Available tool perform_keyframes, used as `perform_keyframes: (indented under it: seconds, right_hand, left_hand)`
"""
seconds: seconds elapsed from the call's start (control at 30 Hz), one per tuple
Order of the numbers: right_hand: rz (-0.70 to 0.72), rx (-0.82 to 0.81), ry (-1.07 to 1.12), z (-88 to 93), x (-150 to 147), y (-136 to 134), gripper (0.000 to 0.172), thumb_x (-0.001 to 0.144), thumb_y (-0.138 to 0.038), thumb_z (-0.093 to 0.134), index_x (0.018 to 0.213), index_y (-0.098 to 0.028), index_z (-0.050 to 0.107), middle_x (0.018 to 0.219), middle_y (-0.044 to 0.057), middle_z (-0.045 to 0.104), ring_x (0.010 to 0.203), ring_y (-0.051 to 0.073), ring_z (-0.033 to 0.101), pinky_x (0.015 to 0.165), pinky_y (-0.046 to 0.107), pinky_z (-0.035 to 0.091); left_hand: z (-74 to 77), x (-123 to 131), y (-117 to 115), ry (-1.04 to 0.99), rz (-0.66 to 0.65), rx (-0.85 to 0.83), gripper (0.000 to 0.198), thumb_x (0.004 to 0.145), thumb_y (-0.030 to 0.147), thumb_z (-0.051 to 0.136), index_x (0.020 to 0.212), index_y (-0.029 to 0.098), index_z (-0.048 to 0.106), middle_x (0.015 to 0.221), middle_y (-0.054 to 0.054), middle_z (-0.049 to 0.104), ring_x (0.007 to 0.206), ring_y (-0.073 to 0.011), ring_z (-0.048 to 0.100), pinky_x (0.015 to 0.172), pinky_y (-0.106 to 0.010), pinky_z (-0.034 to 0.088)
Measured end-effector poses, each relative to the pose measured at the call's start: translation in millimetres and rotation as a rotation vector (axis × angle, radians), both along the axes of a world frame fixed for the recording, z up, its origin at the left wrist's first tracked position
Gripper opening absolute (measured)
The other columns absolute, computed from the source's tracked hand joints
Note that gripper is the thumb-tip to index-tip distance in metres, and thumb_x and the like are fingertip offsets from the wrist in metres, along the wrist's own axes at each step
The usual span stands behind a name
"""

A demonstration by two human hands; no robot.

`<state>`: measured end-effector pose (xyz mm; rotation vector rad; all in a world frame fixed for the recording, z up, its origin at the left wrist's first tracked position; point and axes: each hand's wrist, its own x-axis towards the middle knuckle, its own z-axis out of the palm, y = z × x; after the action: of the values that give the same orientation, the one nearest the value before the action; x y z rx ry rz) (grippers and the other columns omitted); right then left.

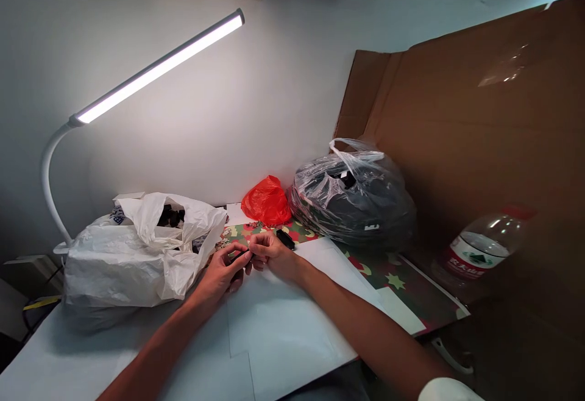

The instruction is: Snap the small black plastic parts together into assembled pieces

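Observation:
My left hand (225, 273) is closed around a small dark piece (241, 255) above the white sheet on the table. Touching the same piece from the right, my right hand (269, 250) has its thumb and fingers pinched together at the piece's end. Much of the piece is covered by my fingers, so its shape is unclear. Just behind my right hand lies a black object (286, 239). Small metallic bits (222, 244) are scattered on the patterned mat behind my left hand.
A white plastic bag (123, 267) stands left, near a lit lamp (159, 70). Behind are a red bag (266, 201) and a large clear bag of dark items (379, 212). At right are a bottle (479, 251) and a cardboard panel (475, 120).

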<state>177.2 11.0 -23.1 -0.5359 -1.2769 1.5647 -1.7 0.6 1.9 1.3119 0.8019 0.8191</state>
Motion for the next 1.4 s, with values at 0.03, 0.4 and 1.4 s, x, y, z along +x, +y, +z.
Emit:
perform_keyframes:
  seconds: [0.03,0.4,1.4]
  right_hand:
    - [-0.001,-0.001,0.011,-0.5,-0.9,-0.3,0.052,0.074,-0.063,0.089,0.069,-0.02,0.06,0.05,-0.009,0.038,0.047,0.01,0.041,0.05,0.025,0.036]
    - [-0.094,0.199,-0.177,-3.8,11.6,7.6,0.046,0.083,-0.057,0.083,0.069,-0.018,0.064,0.056,-0.004,0.054,0.052,0.01,0.047,0.053,0.024,0.035]
    - [-0.476,0.405,-0.584,1.7,1.5,11.8,0.037,0.087,-0.055,0.073,0.097,-0.019,0.077,0.076,0.003,0.073,0.06,0.017,0.063,0.058,0.028,0.052]
  left_hand:
    - [0.5,0.2,-0.5,0.001,-0.005,-0.003,0.051,0.075,0.064,0.085,0.091,0.019,0.068,0.062,0.005,0.057,0.038,-0.003,0.037,0.036,-0.016,0.024]
    - [-2.6,-2.5,2.0,0.144,0.033,0.085,0.052,0.078,0.067,0.08,0.093,0.019,0.068,0.064,0.005,0.059,0.041,-0.0032,0.035,0.04,-0.017,0.021]
    - [-29.4,-4.9,26.1,0.121,0.213,0.205,0.064,0.069,0.079,0.072,0.096,0.021,0.068,0.065,0.003,0.06,0.046,-0.0112,0.042,0.044,-0.023,0.03]
